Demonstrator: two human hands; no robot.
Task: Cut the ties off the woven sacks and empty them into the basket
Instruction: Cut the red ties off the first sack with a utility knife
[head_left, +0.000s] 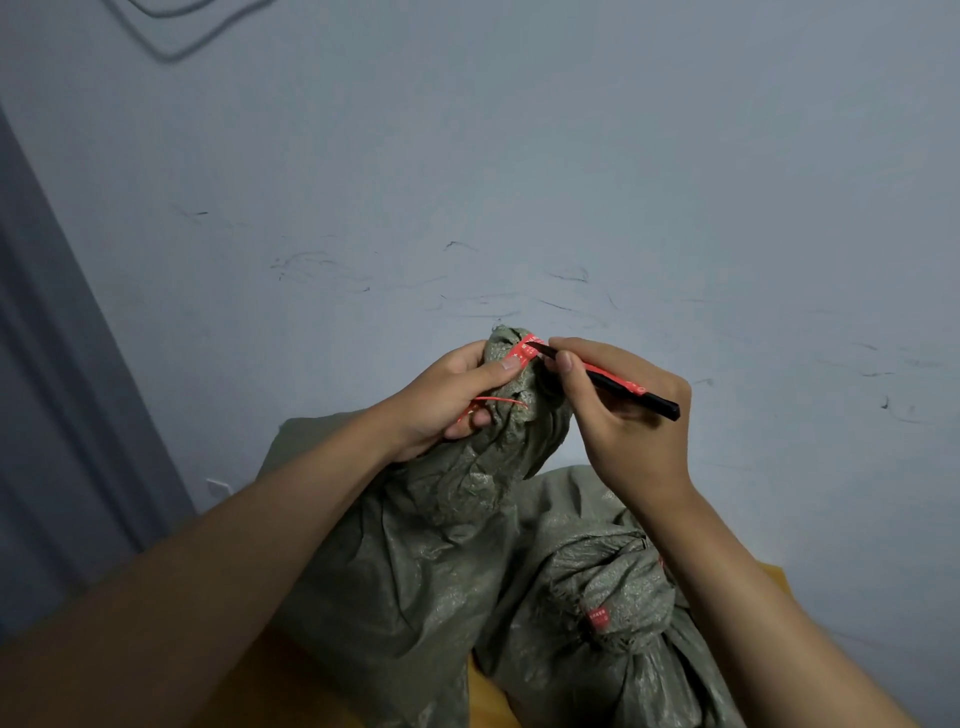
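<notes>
1. Head view: closed around the bunched neck of the green woven sack (467, 467), the left hand (447, 400) pinches just below the red tie (525, 349); the right hand (623, 410) is curled tight on a black-and-red cutter (618, 383).
2. Its blade tip touches the tie from the tie's right; the cutter's long axis slopes down and away to the right.
3. A second tied sack (613, 613) lies below the tie, nearer the right forearm. No basket clearly shows.

Surface: yellow-orange surface (774, 579), visible only at 6 and 4 o'clock.
On it: two green woven sacks, touching; left sack (395, 582), right sack (597, 613).
Edges: hidden by sacks.
</notes>
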